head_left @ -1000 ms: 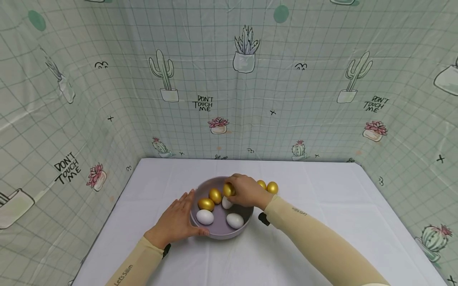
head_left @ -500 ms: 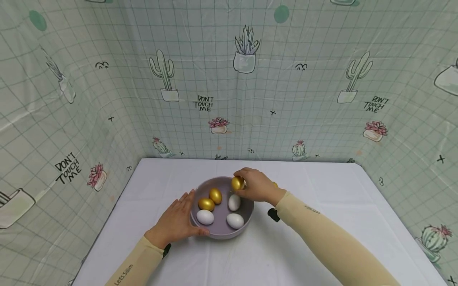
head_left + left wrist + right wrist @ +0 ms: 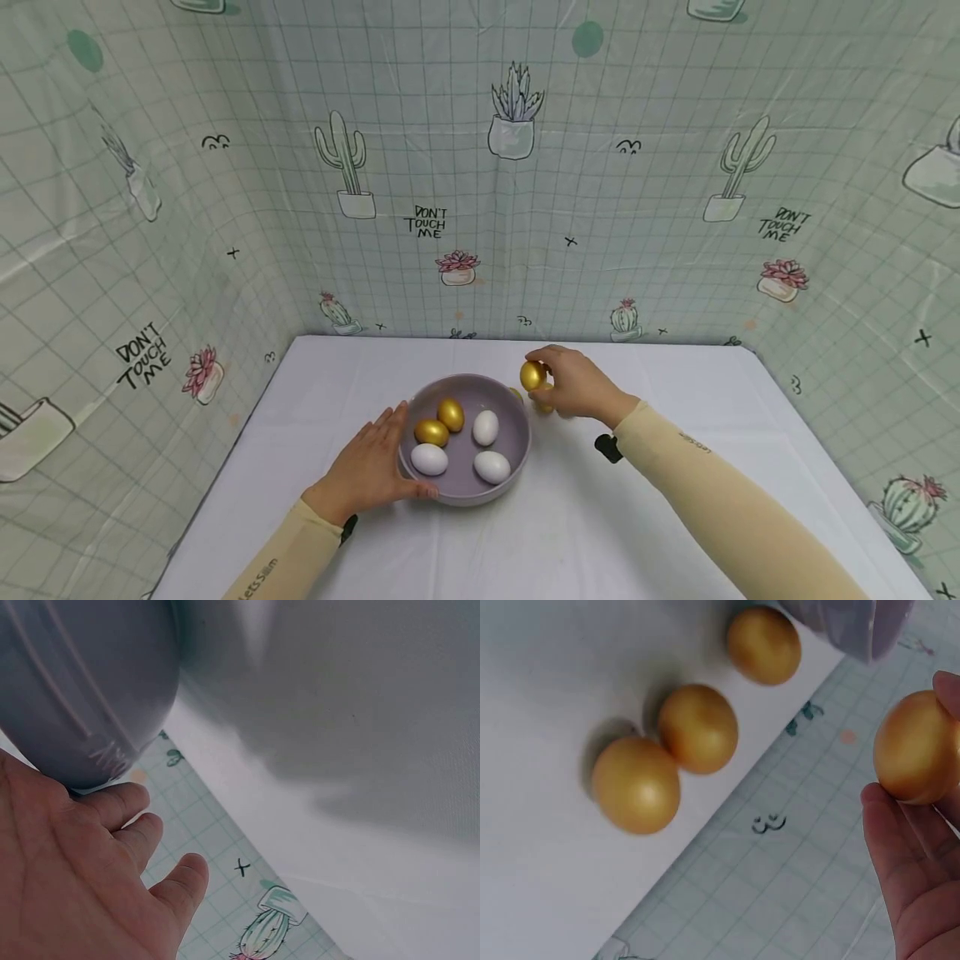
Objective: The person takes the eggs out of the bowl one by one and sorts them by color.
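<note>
My right hand point(image 3: 581, 385) pinches a golden egg point(image 3: 532, 375) between thumb and fingertips, just right of the round mauve bowl point(image 3: 512, 433). The right wrist view shows this held egg point(image 3: 915, 748) with fingers below it. My left hand point(image 3: 367, 467) rests spread against the bowl's left side, thumb along the front rim; its fingers point(image 3: 180, 889) lie loosely extended in the left wrist view. Inside the bowl are two golden eggs point(image 3: 451, 414) and three white eggs point(image 3: 492, 467).
Three more golden eggs point(image 3: 697, 729) lie on the white table right of the bowl, two of them side by side and one near the bowl's edge. From the head, my right hand partly hides them. A patterned cloth wall point(image 3: 525, 275) surrounds the table's back and sides.
My right hand has carried the golden egg from over the bowl out past its right rim. A white egg under it has shifted slightly right. My left hand has stayed at the bowl.
</note>
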Action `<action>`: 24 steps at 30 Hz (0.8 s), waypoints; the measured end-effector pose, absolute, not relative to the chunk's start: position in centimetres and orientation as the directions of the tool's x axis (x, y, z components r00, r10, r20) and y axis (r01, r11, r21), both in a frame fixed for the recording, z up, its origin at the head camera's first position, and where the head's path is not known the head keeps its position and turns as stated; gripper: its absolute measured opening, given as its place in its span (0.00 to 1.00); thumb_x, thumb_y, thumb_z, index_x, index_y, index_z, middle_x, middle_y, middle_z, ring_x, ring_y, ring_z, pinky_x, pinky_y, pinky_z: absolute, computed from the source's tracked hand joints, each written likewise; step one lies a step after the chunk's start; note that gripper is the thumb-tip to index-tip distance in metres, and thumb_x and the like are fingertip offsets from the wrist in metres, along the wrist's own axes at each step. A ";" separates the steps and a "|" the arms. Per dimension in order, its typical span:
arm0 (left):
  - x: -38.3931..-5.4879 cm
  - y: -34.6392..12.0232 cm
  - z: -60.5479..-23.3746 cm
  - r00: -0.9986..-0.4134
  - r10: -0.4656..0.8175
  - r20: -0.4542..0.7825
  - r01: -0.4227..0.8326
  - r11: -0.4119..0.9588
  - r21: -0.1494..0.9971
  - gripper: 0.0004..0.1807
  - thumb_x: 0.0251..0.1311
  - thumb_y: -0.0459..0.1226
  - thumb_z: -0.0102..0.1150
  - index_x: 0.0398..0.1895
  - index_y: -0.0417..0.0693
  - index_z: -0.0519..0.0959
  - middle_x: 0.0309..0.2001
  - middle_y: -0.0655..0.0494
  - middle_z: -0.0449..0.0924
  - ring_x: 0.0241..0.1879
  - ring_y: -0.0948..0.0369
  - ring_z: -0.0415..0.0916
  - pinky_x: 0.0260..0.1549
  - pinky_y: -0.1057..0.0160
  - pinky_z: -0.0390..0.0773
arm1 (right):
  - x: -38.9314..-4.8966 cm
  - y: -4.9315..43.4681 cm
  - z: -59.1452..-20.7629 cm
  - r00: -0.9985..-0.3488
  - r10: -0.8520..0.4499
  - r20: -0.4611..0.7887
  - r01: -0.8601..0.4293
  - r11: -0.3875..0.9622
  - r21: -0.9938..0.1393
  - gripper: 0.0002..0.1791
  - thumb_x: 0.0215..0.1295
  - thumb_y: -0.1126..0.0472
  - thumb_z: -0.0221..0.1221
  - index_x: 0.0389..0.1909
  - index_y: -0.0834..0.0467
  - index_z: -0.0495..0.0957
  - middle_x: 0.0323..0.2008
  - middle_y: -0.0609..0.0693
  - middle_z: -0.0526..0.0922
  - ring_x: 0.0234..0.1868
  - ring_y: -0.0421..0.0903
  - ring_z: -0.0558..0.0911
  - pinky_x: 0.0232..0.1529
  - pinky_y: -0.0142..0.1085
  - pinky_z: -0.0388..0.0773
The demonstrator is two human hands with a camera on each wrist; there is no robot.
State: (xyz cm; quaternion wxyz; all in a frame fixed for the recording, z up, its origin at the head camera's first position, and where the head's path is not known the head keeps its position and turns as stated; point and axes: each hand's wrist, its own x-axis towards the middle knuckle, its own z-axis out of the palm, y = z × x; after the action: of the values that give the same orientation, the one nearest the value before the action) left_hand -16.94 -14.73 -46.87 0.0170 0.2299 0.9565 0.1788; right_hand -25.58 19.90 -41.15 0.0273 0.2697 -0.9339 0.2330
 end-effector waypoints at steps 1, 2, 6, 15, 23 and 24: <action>-16.9 -14.7 -46.9 -0.893 0.447 0.051 0.435 0.831 0.348 0.74 0.42 0.75 0.63 0.77 0.30 0.46 0.75 0.34 0.52 0.73 0.40 0.52 0.67 0.39 0.57 | -25.6 20.3 -41.1 -0.857 -0.485 0.176 -0.510 0.746 -0.428 0.30 0.54 0.63 0.71 0.59 0.66 0.77 0.51 0.56 0.81 0.47 0.54 0.81 0.48 0.45 0.78; -17.0 -14.8 -46.9 -0.893 0.447 0.053 0.436 0.831 0.345 0.74 0.43 0.75 0.63 0.77 0.30 0.46 0.75 0.34 0.52 0.73 0.41 0.52 0.67 0.39 0.57 | -25.7 20.7 -41.1 -0.861 -0.477 0.176 -0.502 0.748 -0.434 0.30 0.54 0.63 0.71 0.59 0.66 0.77 0.51 0.56 0.81 0.47 0.54 0.80 0.48 0.45 0.78; -17.0 -14.8 -47.0 -0.892 0.447 0.062 0.440 0.831 0.341 0.73 0.42 0.75 0.63 0.77 0.30 0.47 0.75 0.34 0.53 0.73 0.40 0.52 0.66 0.39 0.58 | -25.9 22.3 -41.3 -0.881 -0.444 0.165 -0.467 0.762 -0.448 0.31 0.55 0.61 0.71 0.60 0.66 0.76 0.50 0.55 0.81 0.47 0.54 0.80 0.48 0.45 0.78; -17.1 -14.8 -47.1 -0.892 0.447 0.063 0.440 0.830 0.343 0.74 0.42 0.75 0.62 0.77 0.31 0.46 0.75 0.34 0.53 0.73 0.41 0.52 0.66 0.39 0.57 | -26.2 26.0 -42.5 -0.923 -0.359 0.140 -0.381 0.791 -0.479 0.32 0.56 0.61 0.71 0.61 0.67 0.75 0.52 0.58 0.80 0.48 0.58 0.80 0.50 0.49 0.78; -17.0 -14.8 -47.1 -0.892 0.446 0.065 0.439 0.828 0.348 0.73 0.42 0.75 0.63 0.77 0.30 0.47 0.75 0.34 0.53 0.73 0.40 0.52 0.66 0.39 0.58 | -26.5 28.9 -44.5 -0.958 -0.270 0.096 -0.282 0.822 -0.495 0.31 0.57 0.61 0.71 0.60 0.68 0.75 0.55 0.62 0.79 0.49 0.58 0.80 0.52 0.52 0.77; -17.0 -14.9 -47.1 -0.892 0.447 0.064 0.439 0.827 0.351 0.74 0.42 0.75 0.63 0.77 0.30 0.46 0.75 0.34 0.53 0.73 0.40 0.52 0.66 0.39 0.58 | -26.5 29.2 -44.8 -0.960 -0.265 0.084 -0.271 0.826 -0.495 0.31 0.57 0.61 0.71 0.60 0.68 0.75 0.55 0.62 0.79 0.49 0.57 0.79 0.52 0.52 0.77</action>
State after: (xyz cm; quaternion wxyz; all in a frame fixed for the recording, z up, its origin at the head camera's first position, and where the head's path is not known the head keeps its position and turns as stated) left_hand -17.01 -14.86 -47.14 0.0105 0.2317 0.9558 0.1809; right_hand -26.51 29.18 -44.76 0.0059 0.1404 -0.9554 0.2598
